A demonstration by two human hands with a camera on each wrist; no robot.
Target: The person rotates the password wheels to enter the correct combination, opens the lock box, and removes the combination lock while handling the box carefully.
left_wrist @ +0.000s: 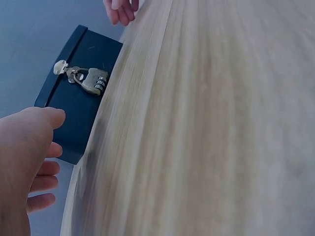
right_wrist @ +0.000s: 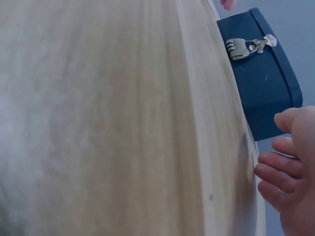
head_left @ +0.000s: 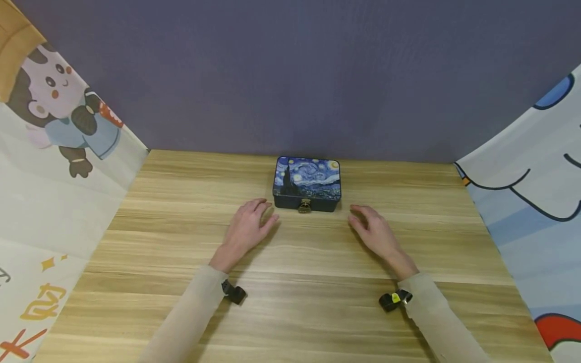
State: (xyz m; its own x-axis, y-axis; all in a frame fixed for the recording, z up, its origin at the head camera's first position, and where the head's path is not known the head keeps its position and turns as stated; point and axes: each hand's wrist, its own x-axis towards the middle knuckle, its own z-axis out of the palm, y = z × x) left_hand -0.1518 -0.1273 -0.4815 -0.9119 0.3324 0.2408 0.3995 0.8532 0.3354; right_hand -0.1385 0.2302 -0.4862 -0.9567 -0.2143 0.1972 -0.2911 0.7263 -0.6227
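Note:
A dark blue tin box [head_left: 306,179] with a swirling night-sky painting on its lid stands closed near the back of the wooden table. From the clasp on its front hangs a combination padlock [left_wrist: 94,81], its number dials visible in both wrist views. My left hand [head_left: 247,226] is just left of the box's front corner, fingers relaxed and holding nothing. On the other side my right hand [head_left: 373,232] lies a little apart from the box, fingers loosely bent, with nothing in them. Whether the padlock's shackle is latched cannot be told.
The wood-grain table [head_left: 299,302] reaches back to a plain purple-grey wall [head_left: 290,75]. Cartoon-printed sheets flank it, a left panel [head_left: 50,201] and a right panel [head_left: 522,222]. Small black cameras are strapped to both wrists.

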